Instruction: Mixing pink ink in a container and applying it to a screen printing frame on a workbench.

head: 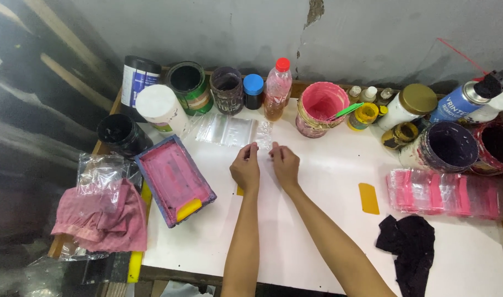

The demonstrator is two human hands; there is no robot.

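Note:
My left hand (246, 168) and my right hand (285, 164) rest side by side on the white tabletop (317, 231), fingertips pinching the near edge of a small clear plastic bag (264, 135). More clear bags (225, 130) lie flat just beyond it to the left. A pink-stained printing screen frame (173, 179) with a yellow squeegee (189, 209) in its near corner lies left of my left hand.
Paint tins, jars and bottles line the back edge, among them a pink-coated pot (319, 108) and a spray can (461, 101). A stack of pink-printed bags (444, 192), a yellow scraper (368, 198) and a black rag (411, 247) lie right. A pink cloth (106, 217) hangs left.

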